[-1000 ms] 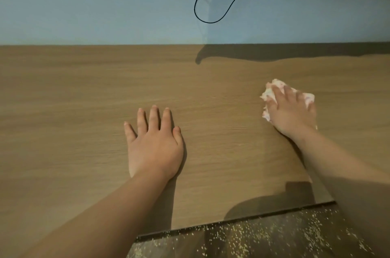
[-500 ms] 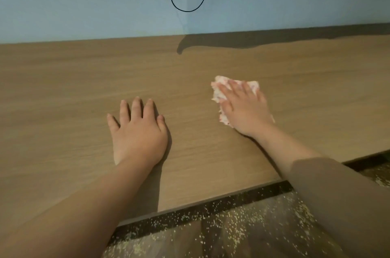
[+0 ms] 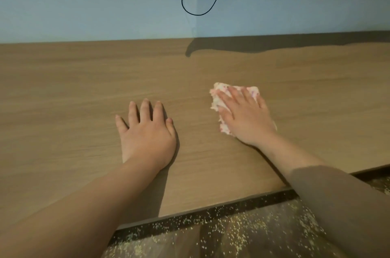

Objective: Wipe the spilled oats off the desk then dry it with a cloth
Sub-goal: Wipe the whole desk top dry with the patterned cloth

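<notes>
Two hands lie on the wooden tabletop (image 3: 63, 89), both flat. The left hand (image 3: 147, 133) rests palm down on the bare wood, fingers straight and slightly spread, grasping nothing. The right hand (image 3: 247, 118) sits a little further in and to the right, pressing down with straight fingers on a crumpled cloth (image 3: 214, 101). That cloth is white with pinkish specks. It is bunched under the palm and fingers, and its edges show beyond the fingertips and along the thumb side. The right hand is not clenched around it, only laid flat on top. The two hands are near each other but apart, with a strip of bare wood between them.

A brownish sleeve (image 3: 337, 205) covers the right forearm where it crosses the near edge of the tabletop; the left forearm is bare. I cannot make out any grains on the wood surface itself. Oats (image 3: 238, 224) are scattered in pale specks below the near edge, over the dark strip and the floor (image 3: 179, 245) beneath it. Behind the tabletop stands a pale blue wall (image 3: 84, 4), and a thin black cable (image 3: 202, 14) hangs against it in a loop.
</notes>
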`<state>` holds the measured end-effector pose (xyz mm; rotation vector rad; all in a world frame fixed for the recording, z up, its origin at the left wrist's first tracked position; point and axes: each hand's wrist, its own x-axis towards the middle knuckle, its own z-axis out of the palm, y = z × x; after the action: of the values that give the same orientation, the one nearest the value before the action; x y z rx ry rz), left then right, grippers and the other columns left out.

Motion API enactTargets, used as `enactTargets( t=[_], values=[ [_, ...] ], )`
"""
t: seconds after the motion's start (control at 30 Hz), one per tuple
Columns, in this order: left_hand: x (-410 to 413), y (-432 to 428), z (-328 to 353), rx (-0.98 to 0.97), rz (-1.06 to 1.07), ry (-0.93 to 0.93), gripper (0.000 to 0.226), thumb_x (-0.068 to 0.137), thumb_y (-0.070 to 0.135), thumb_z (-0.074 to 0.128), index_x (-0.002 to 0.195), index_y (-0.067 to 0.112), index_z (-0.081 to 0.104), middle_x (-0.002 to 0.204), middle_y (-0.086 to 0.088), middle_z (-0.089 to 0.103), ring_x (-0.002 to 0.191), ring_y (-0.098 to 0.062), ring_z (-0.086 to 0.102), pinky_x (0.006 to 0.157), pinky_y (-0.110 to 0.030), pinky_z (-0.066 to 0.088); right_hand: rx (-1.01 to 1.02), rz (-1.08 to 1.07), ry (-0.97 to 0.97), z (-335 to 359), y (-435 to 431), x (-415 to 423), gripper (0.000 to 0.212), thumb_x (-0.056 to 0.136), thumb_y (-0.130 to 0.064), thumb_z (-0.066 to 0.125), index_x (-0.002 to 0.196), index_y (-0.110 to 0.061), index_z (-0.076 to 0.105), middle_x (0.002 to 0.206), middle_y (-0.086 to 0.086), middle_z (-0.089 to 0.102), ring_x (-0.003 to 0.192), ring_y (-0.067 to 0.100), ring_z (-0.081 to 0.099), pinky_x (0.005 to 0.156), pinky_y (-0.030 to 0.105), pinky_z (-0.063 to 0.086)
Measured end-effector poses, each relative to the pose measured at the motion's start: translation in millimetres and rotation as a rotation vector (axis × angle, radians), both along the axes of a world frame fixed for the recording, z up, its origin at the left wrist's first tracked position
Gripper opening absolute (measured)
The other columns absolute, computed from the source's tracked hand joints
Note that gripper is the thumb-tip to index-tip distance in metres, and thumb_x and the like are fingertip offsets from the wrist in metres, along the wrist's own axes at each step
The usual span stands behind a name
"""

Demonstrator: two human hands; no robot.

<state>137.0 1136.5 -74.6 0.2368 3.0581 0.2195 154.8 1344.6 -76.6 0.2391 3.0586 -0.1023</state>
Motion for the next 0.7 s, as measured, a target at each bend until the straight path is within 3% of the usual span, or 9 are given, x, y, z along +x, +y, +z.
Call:
enactTargets(
  t=[0.1,0.17,0.3,0.37,0.43,0.5,0.57,0.63,0.7],
  values=[
    [-4.3,-0.4,2.3,-0.095,-0.045,0.02,0.054,0.096,0.044,0.014,0.145,0.022,0.015,0.151,-0.006,0.021,0.141,-0.031,0.011,0.108,-0.053,0.019,-0.058,-0.349,0.001,-1.8,32.9,-40.5,0.051,0.098,-0.046,0.012,0.148,-0.037,0.006,0.158,-0.006,0.0,0.144,0.024,-0.003,0.114,0.049,-0.003],
    [-11.1,-1.6,5.3,-0.165,-0.094,0.068,0.055,0.094,0.047,0.014,0.14,0.02,0.022,0.14,-0.006,0.034,0.131,-0.032,0.027,0.1,-0.048,0.03,-0.082,-0.381,-0.006,-1.4,19.5,-59.8,0.051,0.098,-0.045,0.012,0.148,-0.035,0.007,0.158,-0.004,-0.001,0.144,0.027,-0.005,0.113,0.052,-0.005],
    [-25.7,-13.0,3.8,-0.129,-0.218,0.198,0.058,0.089,0.052,0.02,0.117,0.014,0.053,0.109,-0.01,0.056,0.097,-0.033,0.052,0.08,-0.039,0.04,-0.061,0.153,0.066,-0.2,-64.6,-51.5,0.049,0.099,-0.045,0.016,0.147,-0.039,0.007,0.157,-0.008,0.001,0.144,0.021,-0.003,0.114,0.048,-0.003],
    [-30.0,-17.1,2.6,-0.022,-0.21,0.242,0.057,0.086,0.049,0.026,0.114,0.014,0.061,0.104,-0.011,0.059,0.094,-0.033,0.054,0.081,-0.041,0.041,-0.025,0.359,0.048,-0.4,-74.3,-46.7,0.048,0.1,-0.045,0.017,0.147,-0.042,0.006,0.157,-0.009,0.002,0.144,0.019,-0.002,0.115,0.046,-0.001],
    [-30.0,-17.1,4.3,0.008,-0.181,0.168,0.052,0.091,0.047,0.029,0.131,0.02,0.05,0.132,-0.009,0.05,0.123,-0.03,0.043,0.102,-0.046,0.03,0.002,0.3,0.019,1.9,-36.3,-64.6,0.048,0.1,-0.045,0.016,0.147,-0.042,0.006,0.157,-0.01,0.001,0.144,0.019,-0.001,0.115,0.045,-0.001],
    [-29.8,-17.2,4.8,-0.014,-0.144,0.119,0.057,0.095,0.047,0.026,0.147,0.025,0.023,0.156,-0.004,0.018,0.144,-0.024,0.008,0.114,-0.05,0.004,-0.026,0.017,0.013,1.0,21.8,-84.0,0.048,0.1,-0.043,0.015,0.147,-0.04,0.008,0.157,-0.009,0.002,0.144,0.021,0.001,0.115,0.047,0.0],
    [-31.7,-17.4,2.6,-0.036,-0.124,0.087,0.061,0.095,0.05,0.016,0.15,0.027,0.005,0.159,-0.001,-0.003,0.145,-0.021,-0.012,0.114,-0.052,-0.007,-0.046,-0.29,0.017,0.4,73.0,-98.6,0.049,0.099,-0.041,0.015,0.148,-0.037,0.011,0.158,-0.005,0.005,0.144,0.025,0.003,0.114,0.05,0.001],
    [-33.3,-16.4,0.4,-0.035,-0.124,0.052,0.063,0.09,0.052,0.002,0.149,0.03,-0.001,0.159,-0.001,-0.007,0.144,-0.021,-0.014,0.115,-0.052,-0.006,-0.042,-0.482,0.0,0.8,94.6,-116.2,0.051,0.098,-0.04,0.014,0.148,-0.035,0.012,0.158,0.0,0.005,0.143,0.029,0.003,0.113,0.053,0.001],
    [-33.7,-15.6,0.8,-0.027,-0.138,0.006,0.072,0.08,0.052,-0.008,0.149,0.031,-0.003,0.159,0.001,-0.007,0.144,-0.02,-0.013,0.116,-0.05,-0.003,-0.051,-0.528,-0.013,1.8,85.3,-141.9,0.051,0.098,-0.039,0.016,0.148,-0.033,0.011,0.157,0.004,0.005,0.143,0.032,0.001,0.112,0.055,0.0]
  ],
)
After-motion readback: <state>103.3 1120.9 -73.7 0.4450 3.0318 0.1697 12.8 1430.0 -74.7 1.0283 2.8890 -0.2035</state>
